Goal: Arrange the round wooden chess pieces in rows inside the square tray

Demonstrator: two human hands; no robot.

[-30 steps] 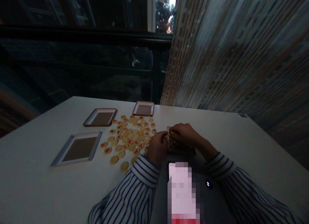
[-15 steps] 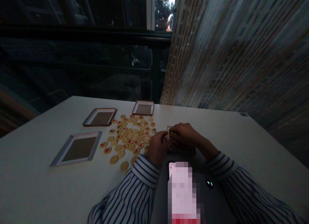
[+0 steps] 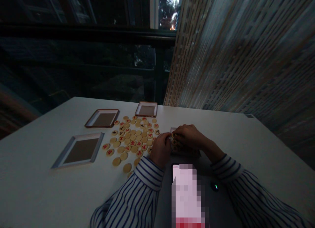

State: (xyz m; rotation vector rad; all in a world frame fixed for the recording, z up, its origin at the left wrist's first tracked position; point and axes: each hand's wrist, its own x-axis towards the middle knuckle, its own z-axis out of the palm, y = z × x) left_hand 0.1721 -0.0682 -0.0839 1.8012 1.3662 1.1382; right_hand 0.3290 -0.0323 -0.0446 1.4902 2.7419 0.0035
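A small box (image 3: 185, 153) in front of me holds several round xiangqi pieces (image 3: 176, 144), wooden with dark characters. My left hand (image 3: 161, 150) is closed at the box's left side, its thumb and fingertips against the edge. From the right, my right hand (image 3: 189, 135) reaches over the box with bent fingers closed on a piece near the far left corner. Both hands hide much of the box's contents. Left of my left hand, many more pieces (image 3: 133, 137) lie scattered on the table, some showing red or black characters, others plain side up.
On the white table (image 3: 29, 185) stand three shallow box lids or trays: a grey-edged one (image 3: 98, 146) at left, two brown-rimmed ones (image 3: 86, 126) (image 3: 146, 116) farther back. A lit phone (image 3: 175, 170) and a small dark device (image 3: 214, 186) lie close to me. A string curtain (image 3: 221, 57) hangs behind.
My right hand's fingers have shifted slightly over the pieces in the box. My left hand stays at its edge. The scattered pieces lie as before.
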